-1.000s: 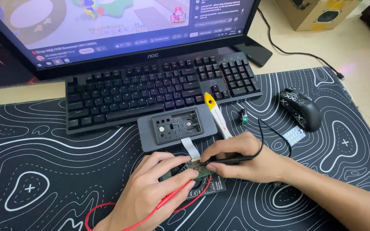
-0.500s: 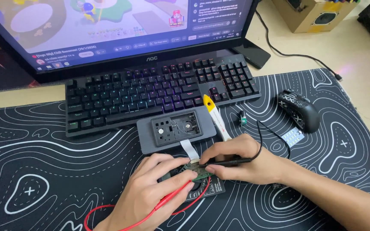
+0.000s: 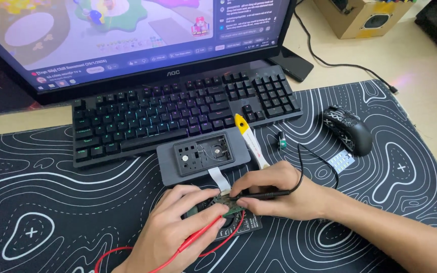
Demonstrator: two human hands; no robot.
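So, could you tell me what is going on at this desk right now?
A person is probing a small green circuit board on the patterned desk mat. The left hand holds a red test probe to the board, and the right hand holds a black test probe to it from the other side. A white ribbon cable runs from the board to an opened grey casing in front of the keyboard. A yellow-tipped pry tool and a mouse lie nearby.

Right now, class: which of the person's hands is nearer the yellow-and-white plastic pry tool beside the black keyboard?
Right. The right hand lies just below the pry tool, nearly touching; the left hand sits farther down-left.
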